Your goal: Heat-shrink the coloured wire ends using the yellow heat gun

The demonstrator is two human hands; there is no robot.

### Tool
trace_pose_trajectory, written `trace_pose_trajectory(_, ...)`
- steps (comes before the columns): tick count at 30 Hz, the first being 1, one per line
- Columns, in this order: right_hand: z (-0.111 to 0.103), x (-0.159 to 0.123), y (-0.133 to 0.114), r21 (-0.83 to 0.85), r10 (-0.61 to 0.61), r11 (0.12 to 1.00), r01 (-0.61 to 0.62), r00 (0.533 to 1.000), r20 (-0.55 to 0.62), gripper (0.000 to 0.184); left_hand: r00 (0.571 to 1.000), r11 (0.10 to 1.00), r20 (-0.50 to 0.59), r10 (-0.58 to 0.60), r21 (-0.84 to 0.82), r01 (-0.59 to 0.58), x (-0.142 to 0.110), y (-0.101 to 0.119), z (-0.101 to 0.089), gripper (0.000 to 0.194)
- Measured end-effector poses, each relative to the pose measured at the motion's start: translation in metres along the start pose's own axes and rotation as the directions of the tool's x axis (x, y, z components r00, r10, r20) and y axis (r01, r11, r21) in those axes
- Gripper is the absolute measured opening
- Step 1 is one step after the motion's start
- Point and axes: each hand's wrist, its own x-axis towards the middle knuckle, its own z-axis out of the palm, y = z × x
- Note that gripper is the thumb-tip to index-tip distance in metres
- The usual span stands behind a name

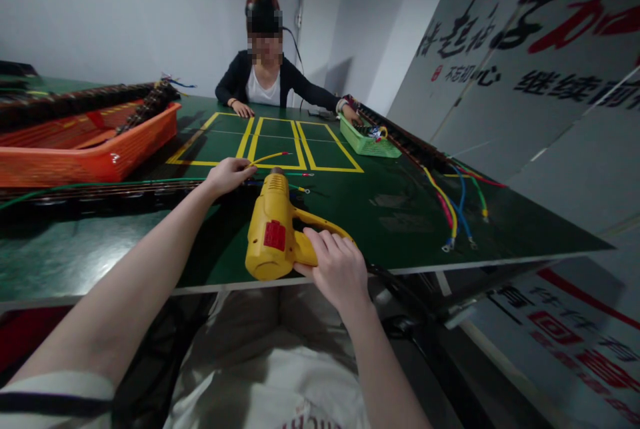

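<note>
My right hand (336, 257) is wrapped round the handle of a yellow heat gun (271, 232) with a red label. Its dark nozzle points away from me, towards the wires by my left hand. My left hand (231, 176) pinches a yellow wire (269, 158), whose far end carries a red sleeve and a metal terminal. Just beyond the nozzle, a green wire (299, 174) with a red-sleeved end and another wire end with a ring terminal (306, 190) lie over the green table. A dark cable chain (150, 196) runs left from under my left hand.
An orange basket (107, 161) with cable chain stands at the left. Across the green table (395, 216), marked with yellow tape (333, 169), a co-worker (264, 86) reaches to a green basket (367, 144). Another cable chain (407, 139) with loose coloured wires (457, 209) lies at the right.
</note>
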Motion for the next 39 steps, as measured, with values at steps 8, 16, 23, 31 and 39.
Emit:
trace_pose_trajectory(8,0.0,-0.01,0.031,-0.022,0.031,0.999,-0.031,1.0,-0.004,0.038,1.0,1.0,0.009,0.026,-0.001,-0.026,0.0,0.001,-0.001,0.045)
trace_pose_trajectory(16,-0.001,-0.015,0.045,-0.051,0.044,0.998,-0.044,0.999,0.003,0.036,0.999,0.999,0.006,0.047,-0.007,-0.047,0.002,-0.003,0.001,0.044)
trace_pose_trajectory(23,-0.001,-0.014,0.04,-0.068,0.051,0.996,-0.052,0.999,-0.01,0.032,1.0,0.999,0.0,0.021,0.033,-0.021,0.001,-0.001,0.002,0.043)
trace_pose_trajectory(31,-0.002,-0.003,0.006,-0.036,0.029,0.999,-0.029,1.0,-0.006,0.033,1.0,0.999,0.006,0.015,0.039,-0.015,0.002,-0.001,0.002,0.044)
trace_pose_trajectory(39,-0.003,0.005,-0.015,0.007,0.023,1.0,-0.023,1.0,0.008,0.041,0.999,0.999,0.021,-0.03,0.03,0.03,-0.001,0.004,-0.001,0.046)
